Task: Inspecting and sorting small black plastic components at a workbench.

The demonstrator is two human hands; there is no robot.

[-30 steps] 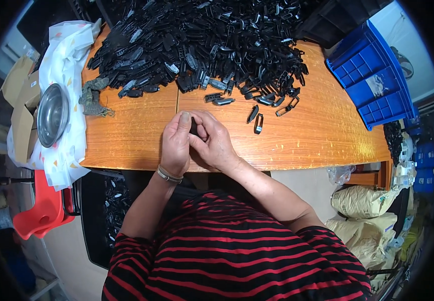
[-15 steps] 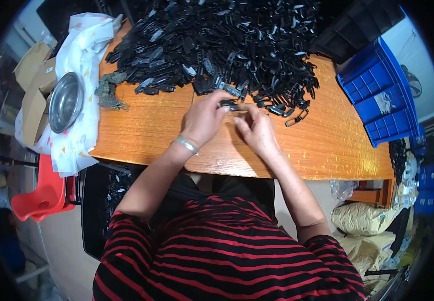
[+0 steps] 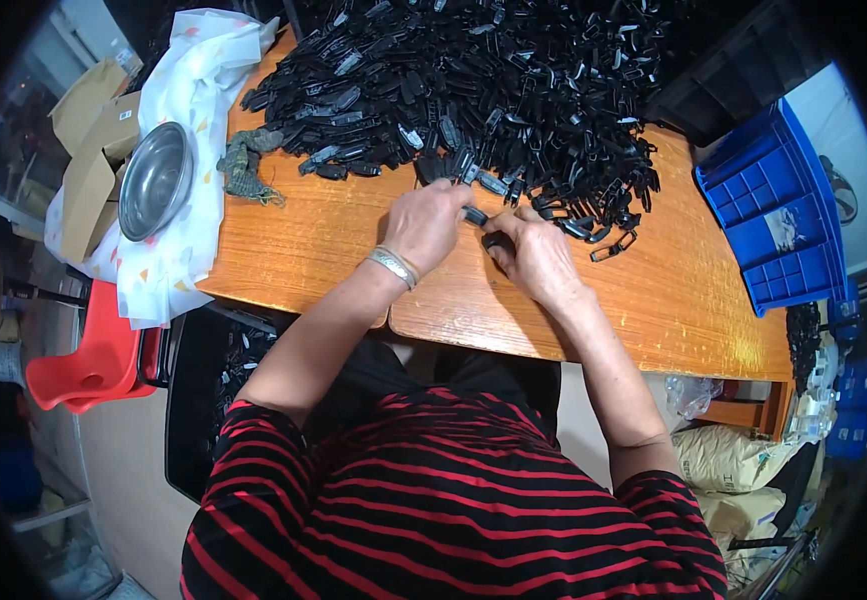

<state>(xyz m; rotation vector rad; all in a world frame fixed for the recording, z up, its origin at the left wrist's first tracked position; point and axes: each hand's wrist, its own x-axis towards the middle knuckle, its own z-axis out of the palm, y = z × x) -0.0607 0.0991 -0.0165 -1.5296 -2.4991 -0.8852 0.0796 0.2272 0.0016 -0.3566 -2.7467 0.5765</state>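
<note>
Just above the frame's centre, the left hand (image 3: pixel 426 228) pinches a small black plastic clip piece (image 3: pixel 474 215); the right hand (image 3: pixel 538 255) curls just beside it (its grip cannot be told). Much seems left: a heap of loose clip pieces (image 3: pixel 453 95) crowds the top centre.

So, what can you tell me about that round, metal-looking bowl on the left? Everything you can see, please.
The bowl is round and shallow, with a shiny grey, metal-looking surface and a narrow rim. It sits open side up on a white, plastic-looking sheet with coloured shapes, beside an opened cardboard box. I make out nothing inside; whether it lies level is unclear. Neither the left hand nor the right hand touches it.
</note>
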